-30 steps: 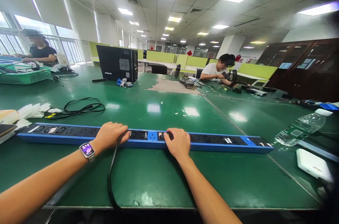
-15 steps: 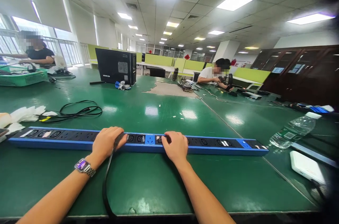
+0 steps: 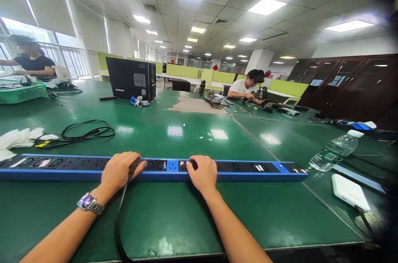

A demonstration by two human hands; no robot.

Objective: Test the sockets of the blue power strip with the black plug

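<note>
Downward, left hand (image 3: 120, 174) clasps plug (image 3: 133, 166).

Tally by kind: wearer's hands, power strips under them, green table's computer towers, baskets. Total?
Bare left hand and right hand: 2
Long blue-and-black power strip: 1
Black boxy computer tower: 1
Green plastic basket: 1
Total: 5

Your left hand (image 3: 120, 171) hides most of black cord's (image 3: 117, 227) end; cord runs out past bottom edge; sockets under your right hand (image 3: 203, 174) hidden, its grip unclear; power strip (image 3: 172, 166) cut off at left edge; your watch (image 3: 85, 201) display unreadable
</note>
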